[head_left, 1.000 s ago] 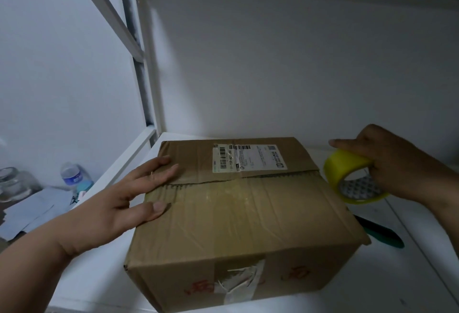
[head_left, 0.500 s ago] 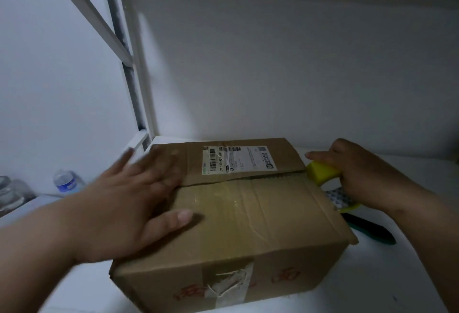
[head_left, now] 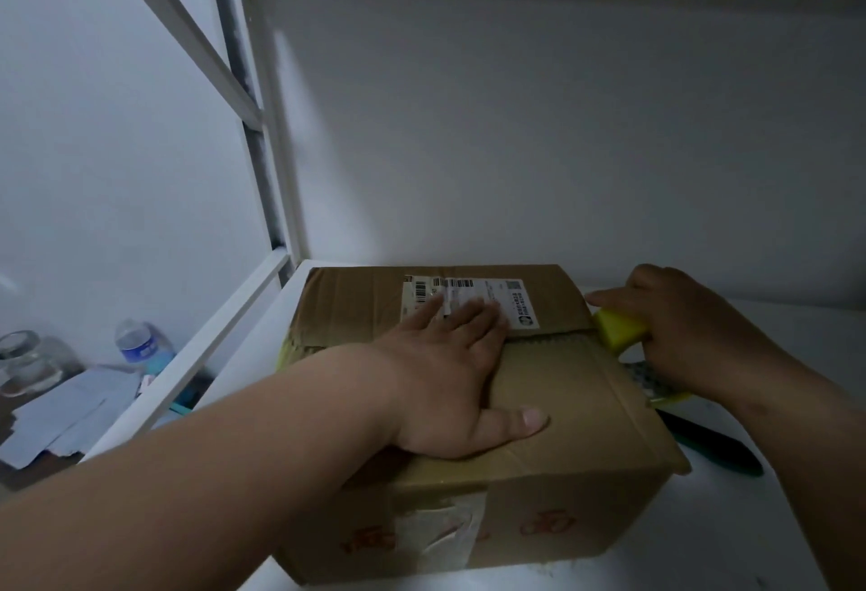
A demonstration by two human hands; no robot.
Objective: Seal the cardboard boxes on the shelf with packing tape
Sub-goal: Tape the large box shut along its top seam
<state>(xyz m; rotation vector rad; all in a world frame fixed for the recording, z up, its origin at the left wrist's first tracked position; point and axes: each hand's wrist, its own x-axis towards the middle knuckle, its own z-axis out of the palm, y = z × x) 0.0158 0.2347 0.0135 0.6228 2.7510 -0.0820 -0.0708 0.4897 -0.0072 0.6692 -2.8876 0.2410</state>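
A brown cardboard box (head_left: 576, 407) with a white shipping label (head_left: 520, 300) stands on the white shelf (head_left: 731, 534). My left hand (head_left: 454, 375) lies flat on the box top, fingers straight across the centre seam and onto the label. My right hand (head_left: 689, 332) grips a yellow roll of packing tape (head_left: 618, 332) pressed against the right end of the seam. Most of the roll is hidden behind the box edge and my fingers. Old torn tape (head_left: 440, 529) clings to the box's front face.
A dark green tool (head_left: 717, 450) lies on the shelf right of the box. The shelf's white back wall and upright post (head_left: 262, 168) close in behind and left. Below left sit a plastic water bottle (head_left: 140, 346), a glass jar (head_left: 23, 361) and loose papers (head_left: 61, 412).
My left hand has slid right along the box top from the left edge to the middle, over the seam. The right hand keeps the tape roll at the right end of the seam.
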